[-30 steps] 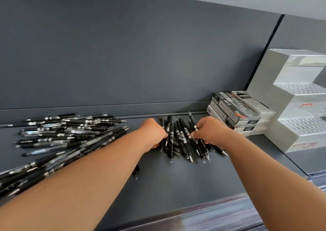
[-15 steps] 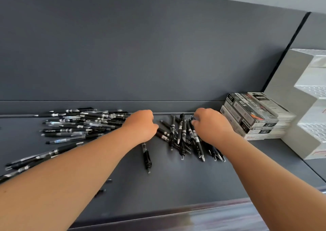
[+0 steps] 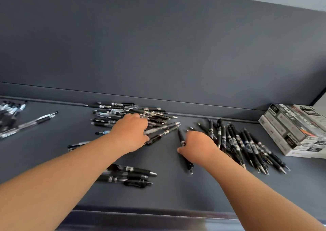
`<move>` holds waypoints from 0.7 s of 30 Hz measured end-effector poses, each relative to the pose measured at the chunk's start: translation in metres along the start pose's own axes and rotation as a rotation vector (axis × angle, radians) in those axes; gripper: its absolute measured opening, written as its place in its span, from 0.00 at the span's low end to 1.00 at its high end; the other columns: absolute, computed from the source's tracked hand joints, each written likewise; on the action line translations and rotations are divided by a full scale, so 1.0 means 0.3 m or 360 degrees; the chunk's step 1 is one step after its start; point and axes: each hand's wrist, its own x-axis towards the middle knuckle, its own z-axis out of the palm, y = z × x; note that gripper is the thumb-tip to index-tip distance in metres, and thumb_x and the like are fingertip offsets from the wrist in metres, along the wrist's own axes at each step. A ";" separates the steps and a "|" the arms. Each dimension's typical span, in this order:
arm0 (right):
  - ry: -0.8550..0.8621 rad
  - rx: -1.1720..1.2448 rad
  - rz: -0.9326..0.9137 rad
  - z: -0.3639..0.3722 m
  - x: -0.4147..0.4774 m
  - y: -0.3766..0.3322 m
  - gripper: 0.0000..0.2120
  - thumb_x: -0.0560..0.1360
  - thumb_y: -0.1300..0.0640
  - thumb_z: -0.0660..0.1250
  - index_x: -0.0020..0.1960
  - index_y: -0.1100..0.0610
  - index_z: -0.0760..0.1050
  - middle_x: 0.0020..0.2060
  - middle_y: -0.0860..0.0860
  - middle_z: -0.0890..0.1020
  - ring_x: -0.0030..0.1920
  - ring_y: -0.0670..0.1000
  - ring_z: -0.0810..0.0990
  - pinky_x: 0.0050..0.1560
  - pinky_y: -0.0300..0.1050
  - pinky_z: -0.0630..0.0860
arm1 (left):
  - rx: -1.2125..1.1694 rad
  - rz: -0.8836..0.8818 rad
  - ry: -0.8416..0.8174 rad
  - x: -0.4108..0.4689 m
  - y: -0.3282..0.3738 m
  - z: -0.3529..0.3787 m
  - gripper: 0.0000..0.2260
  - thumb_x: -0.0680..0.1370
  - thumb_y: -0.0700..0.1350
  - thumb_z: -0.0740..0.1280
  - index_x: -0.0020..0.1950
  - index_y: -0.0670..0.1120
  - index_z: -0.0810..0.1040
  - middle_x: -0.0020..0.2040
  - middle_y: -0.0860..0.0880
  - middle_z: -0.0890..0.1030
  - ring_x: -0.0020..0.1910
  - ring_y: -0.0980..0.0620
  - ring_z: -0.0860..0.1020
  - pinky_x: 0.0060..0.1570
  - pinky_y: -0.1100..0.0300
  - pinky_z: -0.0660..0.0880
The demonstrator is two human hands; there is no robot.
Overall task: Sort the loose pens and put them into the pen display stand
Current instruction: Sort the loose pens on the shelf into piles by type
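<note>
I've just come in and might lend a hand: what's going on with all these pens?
A person is sorting loose black pens on a dark shelf. The left hand lies on the back pile, with two pens poking out beneath it; whether it grips them is hidden. The right hand pinches one pen beside the right group, whose pens lie roughly parallel. A small group lies near the front, and boxes are stacked far right. No display stand is in view.
</note>
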 end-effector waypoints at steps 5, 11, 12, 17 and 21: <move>0.0043 0.0034 0.0118 -0.017 0.021 -0.012 0.09 0.74 0.59 0.61 0.36 0.58 0.64 0.36 0.52 0.73 0.41 0.56 0.72 0.34 0.39 0.66 | -0.0022 0.0028 -0.0018 -0.007 -0.050 -0.002 0.12 0.77 0.53 0.66 0.56 0.48 0.77 0.52 0.49 0.73 0.59 0.48 0.68 0.55 0.54 0.71; 0.0209 0.0315 0.0038 -0.032 0.036 -0.052 0.09 0.72 0.57 0.63 0.37 0.56 0.64 0.32 0.49 0.72 0.35 0.52 0.71 0.28 0.40 0.62 | -0.0080 0.0100 0.0007 0.005 -0.064 0.009 0.08 0.79 0.50 0.64 0.54 0.50 0.79 0.51 0.51 0.73 0.60 0.48 0.68 0.57 0.55 0.69; 0.0213 0.0412 0.0001 -0.030 0.042 -0.069 0.08 0.72 0.57 0.63 0.38 0.55 0.64 0.32 0.48 0.72 0.35 0.51 0.71 0.29 0.40 0.62 | -0.0087 0.0109 -0.0008 0.006 -0.071 0.007 0.08 0.78 0.50 0.64 0.54 0.51 0.79 0.50 0.52 0.72 0.59 0.49 0.68 0.57 0.55 0.69; 0.0088 0.0577 -0.0172 0.004 0.084 -0.166 0.04 0.72 0.56 0.64 0.43 0.56 0.71 0.33 0.48 0.74 0.38 0.52 0.73 0.34 0.41 0.66 | -0.0193 0.0094 0.0082 0.008 -0.130 -0.017 0.07 0.78 0.46 0.64 0.53 0.52 0.80 0.46 0.54 0.71 0.57 0.50 0.69 0.55 0.58 0.68; -0.0054 0.0397 -0.0144 0.017 0.095 -0.174 0.04 0.72 0.56 0.63 0.45 0.56 0.72 0.33 0.48 0.72 0.41 0.54 0.73 0.35 0.41 0.66 | -0.0168 -0.0129 0.0203 0.003 -0.237 -0.039 0.12 0.77 0.39 0.61 0.55 0.52 0.79 0.53 0.52 0.75 0.60 0.49 0.70 0.52 0.58 0.68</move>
